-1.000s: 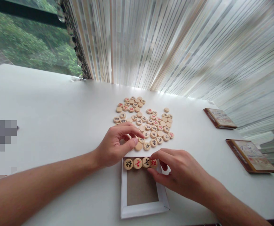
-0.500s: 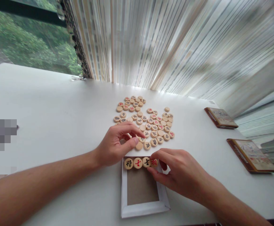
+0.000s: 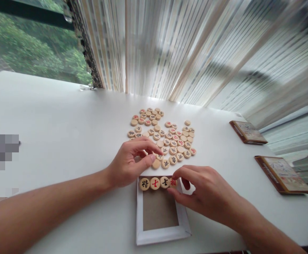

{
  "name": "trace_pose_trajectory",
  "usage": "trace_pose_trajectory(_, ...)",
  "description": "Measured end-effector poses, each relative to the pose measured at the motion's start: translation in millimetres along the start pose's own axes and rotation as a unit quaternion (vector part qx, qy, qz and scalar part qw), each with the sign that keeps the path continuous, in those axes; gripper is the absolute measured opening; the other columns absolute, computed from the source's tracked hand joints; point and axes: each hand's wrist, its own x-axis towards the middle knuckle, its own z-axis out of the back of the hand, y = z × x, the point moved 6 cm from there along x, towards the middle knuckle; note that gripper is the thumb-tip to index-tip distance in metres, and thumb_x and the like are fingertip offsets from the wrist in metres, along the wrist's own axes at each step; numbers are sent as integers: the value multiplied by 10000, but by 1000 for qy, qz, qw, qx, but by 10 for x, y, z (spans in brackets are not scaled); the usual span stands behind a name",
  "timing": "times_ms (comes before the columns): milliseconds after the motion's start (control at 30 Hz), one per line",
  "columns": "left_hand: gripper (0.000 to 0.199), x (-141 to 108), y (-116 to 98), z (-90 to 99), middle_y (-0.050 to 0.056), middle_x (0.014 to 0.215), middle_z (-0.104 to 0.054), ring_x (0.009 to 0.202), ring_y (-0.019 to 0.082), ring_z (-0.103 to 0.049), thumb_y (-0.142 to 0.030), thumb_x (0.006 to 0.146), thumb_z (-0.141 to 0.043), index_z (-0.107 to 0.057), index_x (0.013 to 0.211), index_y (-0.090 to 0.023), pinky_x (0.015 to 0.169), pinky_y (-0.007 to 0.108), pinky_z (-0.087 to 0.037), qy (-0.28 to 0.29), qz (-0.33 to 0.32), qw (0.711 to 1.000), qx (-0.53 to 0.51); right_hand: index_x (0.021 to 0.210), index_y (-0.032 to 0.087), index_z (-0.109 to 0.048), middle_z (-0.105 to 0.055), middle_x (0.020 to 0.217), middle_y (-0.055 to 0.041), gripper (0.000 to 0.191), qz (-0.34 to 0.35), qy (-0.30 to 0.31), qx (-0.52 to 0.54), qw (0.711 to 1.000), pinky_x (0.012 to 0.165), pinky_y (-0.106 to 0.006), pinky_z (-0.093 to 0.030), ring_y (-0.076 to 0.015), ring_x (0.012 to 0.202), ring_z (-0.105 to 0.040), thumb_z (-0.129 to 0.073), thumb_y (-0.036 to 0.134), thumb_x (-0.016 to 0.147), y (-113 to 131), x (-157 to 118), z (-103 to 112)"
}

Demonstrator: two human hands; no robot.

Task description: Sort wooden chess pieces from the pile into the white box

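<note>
A white-rimmed frame [image 3: 164, 235] with a brown-grey inside lies near the table's front edge. Along its far rim is a row of round wooden pieces: a black-marked one [image 3: 144, 183], a red-marked one [image 3: 155, 183], another black-marked one [image 3: 164, 182] and a red-marked piece [image 3: 173, 182] at the right end. My right hand [image 3: 196, 185] has thumb and forefinger around that last piece. Over the near left of the scattered pieces hovers my left hand [image 3: 134, 160], thumb and fingers apart, nothing visible between them, close to a blank piece [image 3: 156, 164].
Several loose round pieces [image 3: 173, 143] spread across the white table [image 3: 77, 134] beyond the frame. Two flat brown boxes, one farther [image 3: 249, 132] and one nearer [image 3: 284, 174], lie at the right. A string curtain [image 3: 154, 49] hangs behind the table.
My right hand has shifted slightly to the right, and more of the second black-marked piece shows. My left hand and the frame look unmoved.
</note>
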Motion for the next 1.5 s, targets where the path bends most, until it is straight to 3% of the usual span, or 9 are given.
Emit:
trace_pose_trajectory(233,160,7,-21,52,69,935,-737,869,176,-684,-157,915,-637,-795,942,-167,696,264,-550,-37,-2,999,8,663,200,-561,-521,557,60,280,-33,-105,55,992,489,-209,-329,-76,482,-444,-697,256,901,-191,129,268)
trace_pose_trajectory(400,133,2,20,68,63,920,-745,866,182,-698,-171,897,-640,-767,935,-160,691,268,-554,-59,23,998,-17,615,205,-495,-468,528,56,354,-56,-145,59,986,473,-232,-297,-81,474,-409,-624,229,944,-339,195,274)
trace_pose_trajectory(500,142,-6,53,67,64,934,-752,873,186,-702,-186,898,-643,-763,967,-155,693,270,-553,-65,34,997,-31,700,189,-589,-561,611,26,245,-11,-161,76,984,533,-234,-391,-107,550,-511,-651,194,937,-225,193,227)
trace_pose_trajectory(600,155,-11,87,69,66,944,-756,874,185,-703,-194,899,-644,-763,990,-150,708,274,-549,-73,44,995,-44,927,156,-717,-687,844,-64,20,88,-195,85,973,715,-293,-524,-181,782,-643,-708,174,931,58,151,183)
trace_pose_trajectory(667,150,-12,99,70,61,935,-754,876,185,-702,-192,892,-646,-762,978,-150,720,277,-545,-78,47,995,-48,1017,157,-748,-704,927,-93,80,139,-191,81,968,771,-326,-549,-206,853,-640,-730,163,939,250,128,112)
trace_pose_trajectory(833,151,-3,94,59,48,917,-752,882,187,-707,-178,870,-644,-766,956,-161,731,279,-537,-79,45,994,-52,1069,161,-777,-727,1117,-146,139,176,-167,45,969,881,-431,-582,-276,1005,-626,-738,141,938,486,149,-88)
trace_pose_trajectory(1000,168,5,89,57,54,931,-759,887,196,-713,-173,856,-641,-772,960,-166,739,287,-542,-80,42,995,-47,1076,163,-790,-747,1130,-150,143,183,-152,25,971,849,-458,-606,-294,1006,-630,-743,156,942,501,202,-190)
trace_pose_trajectory(1500,158,5,95,52,58,923,-769,891,203,-719,-188,850,-639,-764,943,-163,715,287,-535,-79,48,995,-38,1066,172,-783,-759,1103,-139,121,182,-161,30,970,817,-423,-617,-271,974,-650,-735,156,956,476,211,-171)
